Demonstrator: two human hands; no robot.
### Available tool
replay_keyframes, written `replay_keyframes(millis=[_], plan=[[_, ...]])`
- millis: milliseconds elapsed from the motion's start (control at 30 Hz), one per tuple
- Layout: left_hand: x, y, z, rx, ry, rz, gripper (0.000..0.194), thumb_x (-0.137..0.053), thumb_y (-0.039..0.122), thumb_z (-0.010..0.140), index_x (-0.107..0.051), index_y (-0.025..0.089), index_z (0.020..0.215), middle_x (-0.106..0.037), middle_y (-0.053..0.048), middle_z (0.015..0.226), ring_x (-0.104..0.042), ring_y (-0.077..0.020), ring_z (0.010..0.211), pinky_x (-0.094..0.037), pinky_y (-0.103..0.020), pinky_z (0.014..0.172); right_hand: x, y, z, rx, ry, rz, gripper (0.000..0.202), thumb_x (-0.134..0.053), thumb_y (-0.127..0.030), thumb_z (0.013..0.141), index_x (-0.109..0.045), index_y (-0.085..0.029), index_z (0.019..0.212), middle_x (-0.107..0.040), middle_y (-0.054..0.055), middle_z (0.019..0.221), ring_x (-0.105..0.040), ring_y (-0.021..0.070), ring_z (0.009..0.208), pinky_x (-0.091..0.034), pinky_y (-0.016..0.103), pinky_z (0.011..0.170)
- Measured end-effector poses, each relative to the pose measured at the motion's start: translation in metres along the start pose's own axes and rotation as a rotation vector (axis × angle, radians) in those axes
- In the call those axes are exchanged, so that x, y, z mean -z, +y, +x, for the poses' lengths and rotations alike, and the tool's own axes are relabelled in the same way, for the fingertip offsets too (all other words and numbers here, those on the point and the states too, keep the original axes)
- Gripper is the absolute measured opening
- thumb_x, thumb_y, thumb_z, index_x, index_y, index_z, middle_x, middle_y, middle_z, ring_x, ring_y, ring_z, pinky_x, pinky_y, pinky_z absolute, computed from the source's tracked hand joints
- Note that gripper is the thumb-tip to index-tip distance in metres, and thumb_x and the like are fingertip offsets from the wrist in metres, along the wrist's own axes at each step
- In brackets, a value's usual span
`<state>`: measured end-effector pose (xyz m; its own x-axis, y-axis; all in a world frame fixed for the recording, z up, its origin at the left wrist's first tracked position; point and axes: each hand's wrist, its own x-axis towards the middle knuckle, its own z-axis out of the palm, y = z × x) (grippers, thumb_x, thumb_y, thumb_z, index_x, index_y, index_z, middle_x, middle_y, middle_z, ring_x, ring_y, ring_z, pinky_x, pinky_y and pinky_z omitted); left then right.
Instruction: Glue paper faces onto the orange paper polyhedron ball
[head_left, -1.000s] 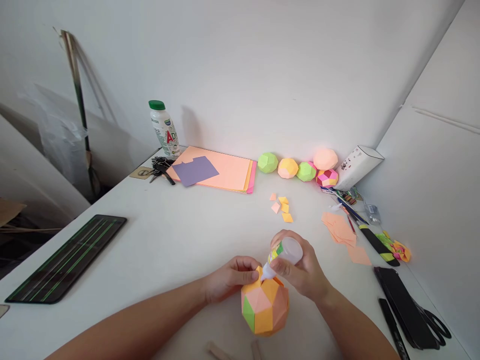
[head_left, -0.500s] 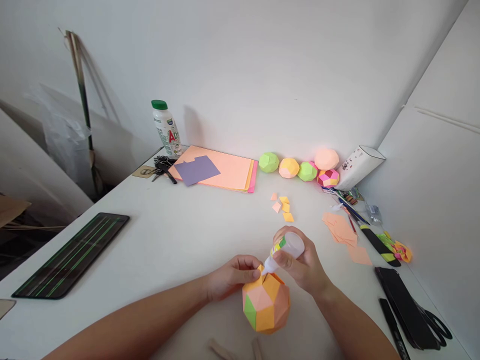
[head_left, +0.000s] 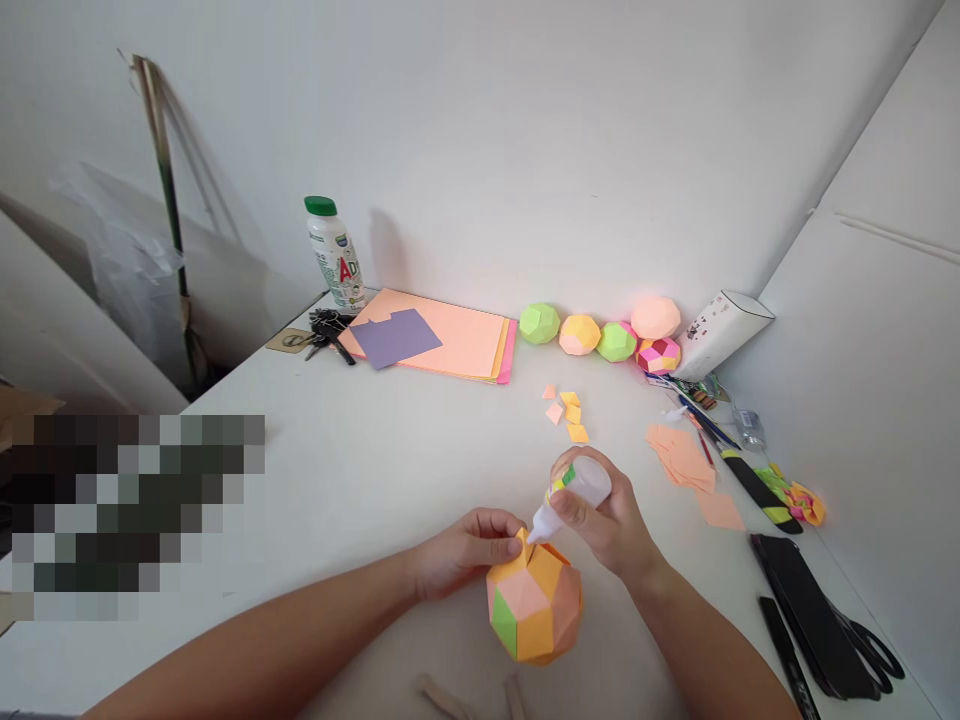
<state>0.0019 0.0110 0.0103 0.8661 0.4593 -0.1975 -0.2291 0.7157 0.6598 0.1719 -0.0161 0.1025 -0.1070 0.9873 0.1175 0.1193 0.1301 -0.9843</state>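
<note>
A faceted paper ball (head_left: 534,610) in orange, peach and green sits low in the middle of the view. Its top has raised flaps and a dark gap. My left hand (head_left: 480,550) pinches an orange flap at the top of the ball between thumb and fingers. In my right hand (head_left: 611,515) is a white glue bottle (head_left: 589,482), tilted nozzle down. The nozzle tip is at the gap beside the pinched flap; whether glue is coming out I cannot tell. Small orange and peach paper pieces (head_left: 571,413) lie beyond my hands.
Finished paper balls (head_left: 579,335) line the wall. Colored sheets (head_left: 457,330), keys (head_left: 330,330) and a green-capped bottle (head_left: 334,255) stand back left. Peach paper squares (head_left: 679,455), a black-and-yellow cutter (head_left: 757,490), scissors (head_left: 870,650) and a black marker (head_left: 787,655) lie to the right.
The glue bottle's nozzle has shifted very slightly at the flap. My left hand keeps its pinch, and the ball stays nearly in place.
</note>
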Motion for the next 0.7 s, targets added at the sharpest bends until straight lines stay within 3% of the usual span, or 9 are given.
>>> replay_keyframes(millis=[333, 467, 700], plan=[[-0.0003, 0.0000, 0.0002, -0.003, 0.001, 0.006, 0.026, -0.080, 0.036, 0.065, -0.069, 0.014, 0.073, -0.066, -0.003, 0.075, -0.057, -0.0144, 0.069, -0.040, -0.026, 0.067, -0.0009, -0.0030, -0.0051, 0.100, 0.050, -0.039, 0.027, -0.068, -0.040, 0.077, -0.048, -0.021, 0.070, -0.047, -0.002, 0.065, -0.046, 0.0138, 0.059, -0.040, 0.027, 0.051], [0.0002, -0.0005, -0.0003, 0.009, -0.017, 0.026, 0.027, -0.079, 0.036, 0.066, -0.069, 0.013, 0.076, -0.066, -0.004, 0.078, -0.057, -0.0157, 0.072, -0.041, -0.027, 0.069, -0.0014, -0.0051, -0.0053, 0.069, -0.014, -0.101, 0.030, -0.073, -0.037, 0.071, -0.048, -0.021, 0.068, -0.046, -0.002, 0.065, -0.044, 0.0132, 0.058, -0.038, 0.026, 0.051], [0.0001, -0.0007, -0.0007, 0.007, -0.014, 0.034, 0.028, -0.079, 0.038, 0.066, -0.069, 0.013, 0.075, -0.066, -0.004, 0.078, -0.057, -0.0157, 0.072, -0.041, -0.027, 0.069, -0.0023, -0.0019, -0.0050, 0.122, 0.001, -0.095, 0.026, -0.069, -0.036, 0.075, -0.048, -0.021, 0.069, -0.047, -0.002, 0.065, -0.045, 0.0143, 0.059, -0.039, 0.028, 0.052]])
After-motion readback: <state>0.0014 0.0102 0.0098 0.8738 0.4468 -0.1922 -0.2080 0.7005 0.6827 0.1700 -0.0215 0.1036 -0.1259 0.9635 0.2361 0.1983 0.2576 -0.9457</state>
